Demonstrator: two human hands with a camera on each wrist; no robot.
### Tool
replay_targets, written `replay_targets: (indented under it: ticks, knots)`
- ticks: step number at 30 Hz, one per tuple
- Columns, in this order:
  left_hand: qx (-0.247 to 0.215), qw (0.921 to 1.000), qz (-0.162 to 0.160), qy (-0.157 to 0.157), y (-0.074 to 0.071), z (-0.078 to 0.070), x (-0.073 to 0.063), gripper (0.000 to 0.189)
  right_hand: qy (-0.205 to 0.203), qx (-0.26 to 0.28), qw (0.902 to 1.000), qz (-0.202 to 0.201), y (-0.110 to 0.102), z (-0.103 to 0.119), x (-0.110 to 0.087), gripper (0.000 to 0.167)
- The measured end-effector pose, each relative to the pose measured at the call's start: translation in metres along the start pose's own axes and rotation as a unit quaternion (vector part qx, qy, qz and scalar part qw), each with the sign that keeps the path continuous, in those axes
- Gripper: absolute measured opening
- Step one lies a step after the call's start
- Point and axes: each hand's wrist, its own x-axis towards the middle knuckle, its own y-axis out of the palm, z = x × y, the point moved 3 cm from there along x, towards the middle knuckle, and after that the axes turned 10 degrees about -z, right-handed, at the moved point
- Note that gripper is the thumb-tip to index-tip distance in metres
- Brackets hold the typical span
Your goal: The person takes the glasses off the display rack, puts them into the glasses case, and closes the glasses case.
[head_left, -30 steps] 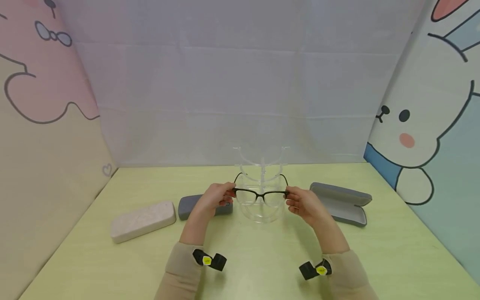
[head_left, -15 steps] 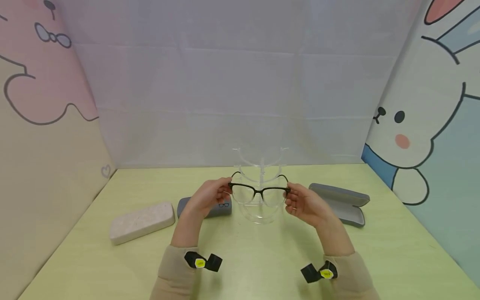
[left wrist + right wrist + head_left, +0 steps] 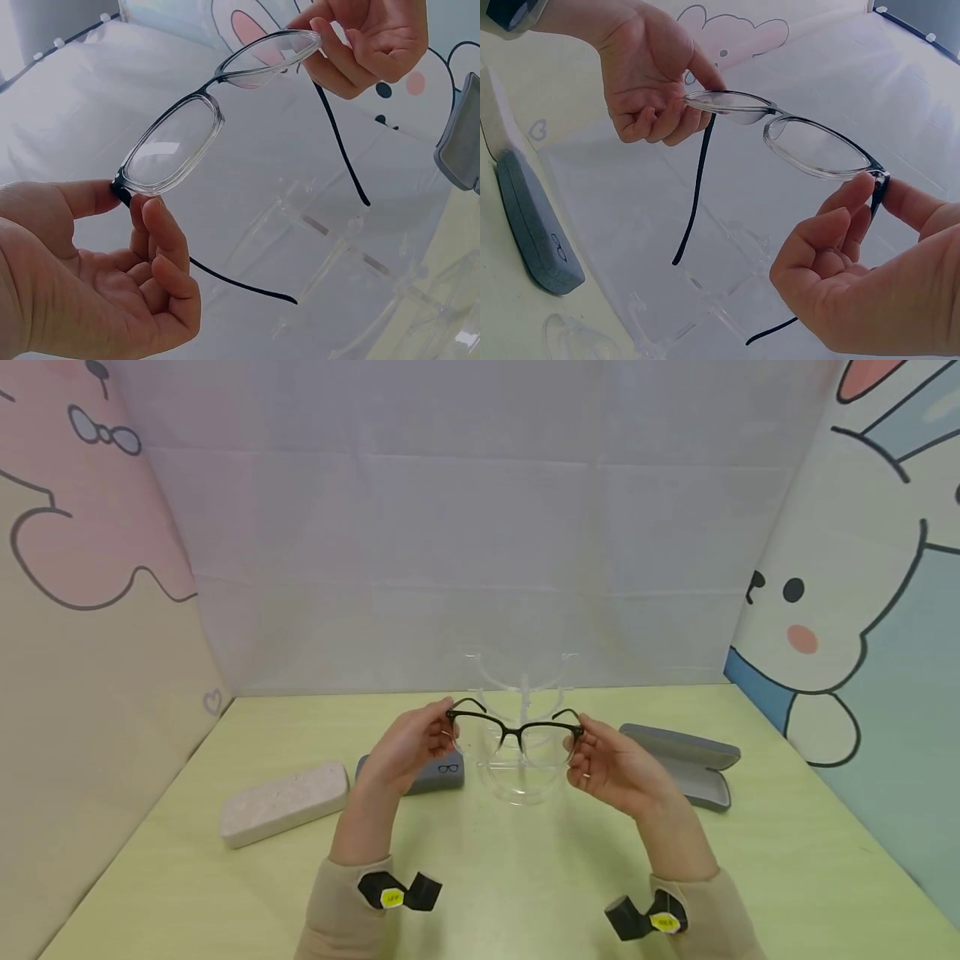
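Observation:
A pair of eyeglasses with a black upper rim and clear lower rim is held up between both hands. The left hand pinches its left hinge corner between thumb and fingers. At the opposite hinge, the right hand pinches the frame the same way. Both temples are unfolded and point away, as the left wrist view shows with one black temple hanging free. Behind the glasses stands a clear tiered display stand, partly seen through the lenses; the two look apart in the wrist views.
On the yellow-green table, a pale speckled glasses case lies at left. A closed grey-blue case sits partly behind the left hand. An open grey case is at right, behind the right hand. Cartoon-printed walls flank the table.
Both hands have lifted the eyeglasses up and toward the camera, away from the clear stand. The left hand shifted left, uncovering more of the grey-blue case.

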Motion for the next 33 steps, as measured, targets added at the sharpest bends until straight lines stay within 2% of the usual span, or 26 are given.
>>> replay_targets:
  ticks: [5,8,11,15,21,27,33]
  knots:
    - [-0.009,0.9997,0.000,0.022,0.001,-0.008,-0.009,0.035,-0.019,-0.008,0.9995,0.025,0.010,0.004,-0.008,0.025]
    - [-0.003,0.9993,0.004,0.038,0.001,-0.013,-0.014,0.034,-0.038,-0.024,0.9982,0.040,0.016,0.008,-0.014,0.030]
    - [0.008,0.9984,0.009,0.055,0.002,-0.016,-0.019,0.031,-0.059,-0.038,0.9968,0.038,0.020,0.011,-0.020,0.031]
    - [0.027,0.9967,0.015,0.075,0.003,-0.020,-0.025,0.027,-0.103,-0.057,0.9931,0.004,0.024,0.014,-0.028,0.025]
    - [0.055,0.9938,0.008,0.096,0.006,-0.023,-0.028,0.023,-0.176,-0.104,0.9758,-0.079,0.026,0.022,-0.032,0.022]
    - [0.028,0.9948,-0.002,0.098,0.012,-0.023,-0.025,0.019,-0.182,-0.093,0.9715,-0.120,0.026,0.026,-0.032,0.021]
    - [0.036,0.9946,0.003,0.097,0.012,-0.022,-0.022,0.022,-0.202,-0.080,0.9668,-0.134,0.024,0.025,-0.030,0.021]
